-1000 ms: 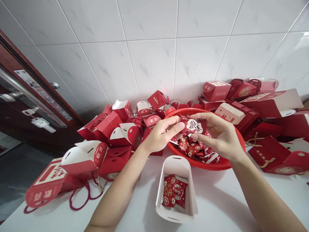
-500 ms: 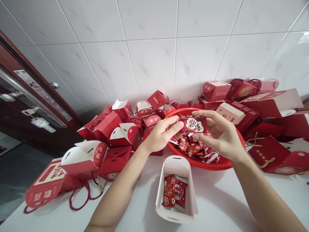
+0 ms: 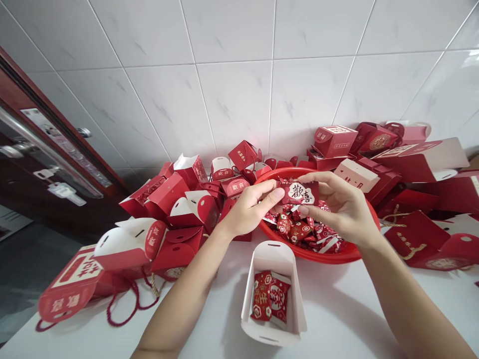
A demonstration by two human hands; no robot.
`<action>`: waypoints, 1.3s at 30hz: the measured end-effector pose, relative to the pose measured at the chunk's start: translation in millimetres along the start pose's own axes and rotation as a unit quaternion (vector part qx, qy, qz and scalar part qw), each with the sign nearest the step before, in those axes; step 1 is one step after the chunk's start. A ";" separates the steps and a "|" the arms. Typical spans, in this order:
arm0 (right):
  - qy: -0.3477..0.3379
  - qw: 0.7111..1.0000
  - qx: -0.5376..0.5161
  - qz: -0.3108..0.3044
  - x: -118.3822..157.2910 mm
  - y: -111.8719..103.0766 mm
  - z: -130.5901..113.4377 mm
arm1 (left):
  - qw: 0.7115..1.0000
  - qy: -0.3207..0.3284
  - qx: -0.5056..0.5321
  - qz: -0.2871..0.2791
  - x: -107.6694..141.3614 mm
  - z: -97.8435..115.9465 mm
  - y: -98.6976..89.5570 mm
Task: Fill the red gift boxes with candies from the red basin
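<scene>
A red candy packet (image 3: 300, 193) with dark characters on a white patch is held above the front of a red plastic basket (image 3: 339, 258). My left hand (image 3: 254, 207) pinches its left end between thumb and fingers. At the right end, my right hand (image 3: 340, 204) grips it with thumb and fingers. Many red wrapped candies (image 3: 299, 232) lie in the basket under the hands. Nearer to me, an open box with a white inside (image 3: 249, 294) stands on the white table (image 3: 337, 314). Two red packets (image 3: 270, 298) lie side by side in it.
Red gift boxes (image 3: 130, 244) crowd the left side, some with rope handles hanging down. More red boxes (image 3: 422, 239) are piled at the right and along the tiled wall (image 3: 232, 109). A dark door with keys (image 3: 65, 192) is at the far left.
The held packet has tilted slightly, its right end a little lower. Both hands keep nearly the same place and grip.
</scene>
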State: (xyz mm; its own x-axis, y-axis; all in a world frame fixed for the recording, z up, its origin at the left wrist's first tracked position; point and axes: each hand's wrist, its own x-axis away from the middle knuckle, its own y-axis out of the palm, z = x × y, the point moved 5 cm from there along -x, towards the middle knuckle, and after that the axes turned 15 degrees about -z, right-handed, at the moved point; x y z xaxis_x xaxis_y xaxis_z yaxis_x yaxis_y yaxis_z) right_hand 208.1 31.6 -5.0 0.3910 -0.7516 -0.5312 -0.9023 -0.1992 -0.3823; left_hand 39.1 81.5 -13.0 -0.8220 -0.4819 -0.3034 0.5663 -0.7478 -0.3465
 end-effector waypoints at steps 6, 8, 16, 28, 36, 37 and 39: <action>0.020 1.000 0.015 0.017 1.9 -2.8 4.9 | 1.000 -0.004 -0.011 0.003 -0.5 -0.6 -0.5; 0.020 1.000 0.013 0.019 2.5 -3.1 7.1 | 1.000 -0.002 -0.015 0.001 -0.9 -0.4 -0.5; 0.022 0.999 -0.046 -0.001 -0.1 -2.3 2.8 | 0.999 0.020 -0.020 0.016 0.1 0.8 -2.7; 0.085 0.996 -0.027 0.002 0.1 -16.4 11.4 | 0.996 -0.003 -0.063 0.067 -1.7 -6.2 -5.7; 0.200 0.930 0.251 -0.182 7.6 -38.5 26.7 | 0.998 -0.018 0.010 0.054 -5.7 -21.6 -12.8; 0.226 0.906 0.275 -0.228 9.6 -36.0 32.4 | 0.998 -0.018 0.017 0.054 -6.3 -23.4 -13.3; 0.265 0.863 0.302 -0.305 12.6 -27.0 41.9 | 0.998 -0.018 0.019 0.060 -7.0 -25.2 -14.2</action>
State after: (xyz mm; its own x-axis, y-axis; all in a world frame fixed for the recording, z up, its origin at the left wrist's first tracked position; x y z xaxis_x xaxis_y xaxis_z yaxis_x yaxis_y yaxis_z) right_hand 244.9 53.8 -33.1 0.4785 -0.8363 0.2678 -0.2353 -0.4159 -0.8784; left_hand 38.4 107.1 -28.4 -0.7498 -0.5853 -0.3086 0.6594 -0.6995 -0.2754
